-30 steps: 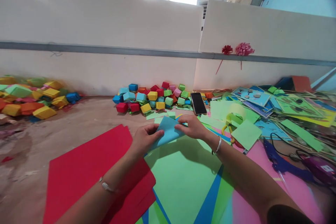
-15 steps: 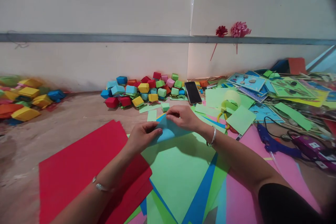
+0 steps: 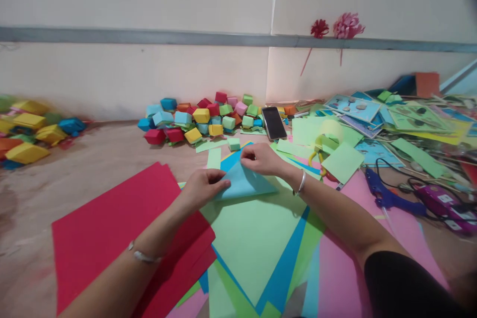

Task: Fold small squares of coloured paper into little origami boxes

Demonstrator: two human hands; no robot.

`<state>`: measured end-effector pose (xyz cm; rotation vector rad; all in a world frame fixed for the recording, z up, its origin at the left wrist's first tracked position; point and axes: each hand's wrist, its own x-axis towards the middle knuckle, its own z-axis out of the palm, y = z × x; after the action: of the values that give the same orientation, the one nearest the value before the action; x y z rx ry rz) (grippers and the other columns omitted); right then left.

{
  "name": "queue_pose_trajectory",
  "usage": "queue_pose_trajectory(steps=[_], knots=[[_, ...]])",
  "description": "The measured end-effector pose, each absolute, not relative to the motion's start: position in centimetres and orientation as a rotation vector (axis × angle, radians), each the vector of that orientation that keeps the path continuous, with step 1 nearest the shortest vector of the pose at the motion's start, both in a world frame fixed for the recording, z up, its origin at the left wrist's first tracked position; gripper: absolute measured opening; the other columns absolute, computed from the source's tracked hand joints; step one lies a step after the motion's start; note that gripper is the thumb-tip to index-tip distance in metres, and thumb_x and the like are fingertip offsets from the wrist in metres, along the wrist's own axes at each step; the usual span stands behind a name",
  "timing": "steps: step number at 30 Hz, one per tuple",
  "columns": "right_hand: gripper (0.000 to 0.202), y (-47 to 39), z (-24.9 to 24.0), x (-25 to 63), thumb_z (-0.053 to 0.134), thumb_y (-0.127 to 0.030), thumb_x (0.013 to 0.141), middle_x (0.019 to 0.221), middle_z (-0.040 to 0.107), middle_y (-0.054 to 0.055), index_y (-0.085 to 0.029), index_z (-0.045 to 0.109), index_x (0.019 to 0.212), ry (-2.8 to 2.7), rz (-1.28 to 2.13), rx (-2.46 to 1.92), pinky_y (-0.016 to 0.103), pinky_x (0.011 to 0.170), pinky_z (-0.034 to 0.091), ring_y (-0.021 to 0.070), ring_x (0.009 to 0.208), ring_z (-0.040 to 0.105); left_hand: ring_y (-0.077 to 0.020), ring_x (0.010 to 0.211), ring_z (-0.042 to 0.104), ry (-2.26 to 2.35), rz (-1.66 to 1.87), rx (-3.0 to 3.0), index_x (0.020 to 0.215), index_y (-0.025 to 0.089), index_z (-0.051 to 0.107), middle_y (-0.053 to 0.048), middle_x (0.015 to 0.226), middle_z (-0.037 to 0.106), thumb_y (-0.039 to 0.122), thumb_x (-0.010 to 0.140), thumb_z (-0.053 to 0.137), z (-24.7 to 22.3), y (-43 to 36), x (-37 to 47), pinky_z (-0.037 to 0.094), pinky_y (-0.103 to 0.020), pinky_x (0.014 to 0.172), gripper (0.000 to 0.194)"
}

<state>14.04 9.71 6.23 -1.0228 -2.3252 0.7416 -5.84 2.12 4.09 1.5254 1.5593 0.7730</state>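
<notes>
A light blue paper (image 3: 248, 182), folded to a triangular shape, lies over light green sheets (image 3: 253, 238). My left hand (image 3: 204, 186) pinches its left corner between thumb and fingers. At its upper edge, my right hand (image 3: 263, 159) has thumb and fingertips closed on the paper. Darker blue and yellow edges show just behind the fold. Red sheets (image 3: 122, 228) lie beneath and beside my left forearm.
Small folded paper boxes (image 3: 201, 116) and a phone (image 3: 274, 123) lie near the wall. Yellow-handled scissors (image 3: 315, 159), a blue glue gun (image 3: 389, 198) with cables, and pink sheets (image 3: 345, 258) are at the right. Larger paper pieces (image 3: 28, 151) lie far left.
The light blue paper now shows a clearer triangular fold, with its right point visible. My right hand has shifted slightly right and up. The camera view has tilted down a little.
</notes>
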Motion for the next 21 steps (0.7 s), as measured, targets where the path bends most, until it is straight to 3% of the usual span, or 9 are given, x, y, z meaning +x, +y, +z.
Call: queue_pose_trajectory(steps=[7,13,17,21], knots=[[0.017,11.3,5.1,14.6,0.052,-0.008,0.068,0.065,0.063,-0.001,-0.015,0.067,0.067,-2.465,0.822,-1.216,0.023,0.059,0.034,0.0117,0.063,0.051,-0.0203,0.066,0.059,1.715,0.695,1.699,0.075,0.018,0.076,-0.003,0.068,0.071,0.053,0.068,0.06,3.8,2.1,-5.8,0.04,-0.028,0.06,0.039],[0.019,11.4,4.5,14.5,0.053,-0.008,0.069,0.07,0.067,0.001,-0.016,0.07,0.07,-2.502,0.731,-1.232,0.024,0.061,0.037,0.0134,0.068,0.055,-0.0243,0.075,0.063,1.804,0.604,1.767,0.087,0.019,0.079,-0.006,0.079,0.076,0.051,0.072,0.059,3.3,2.0,-5.7,0.041,-0.029,0.065,0.04],[0.021,11.2,4.1,14.3,0.054,-0.009,0.076,0.084,0.073,0.004,-0.016,0.073,0.08,-2.585,0.546,-1.273,0.026,0.062,0.035,0.0161,0.074,0.057,-0.026,0.075,0.062,1.929,0.527,1.848,0.093,0.02,0.077,-0.008,0.079,0.075,0.051,0.077,0.06,3.0,1.9,-5.6,0.036,-0.03,0.062,0.039],[0.021,10.6,3.9,14.0,0.051,-0.012,0.087,0.094,0.073,0.009,-0.015,0.071,0.09,-2.679,0.334,-1.256,0.028,0.063,0.033,0.0192,0.082,0.059,-0.0267,0.071,0.06,2.052,0.448,1.904,0.085,0.023,0.071,-0.008,0.074,0.07,0.055,0.081,0.061,2.8,1.4,-5.6,0.027,-0.029,0.058,0.034]])
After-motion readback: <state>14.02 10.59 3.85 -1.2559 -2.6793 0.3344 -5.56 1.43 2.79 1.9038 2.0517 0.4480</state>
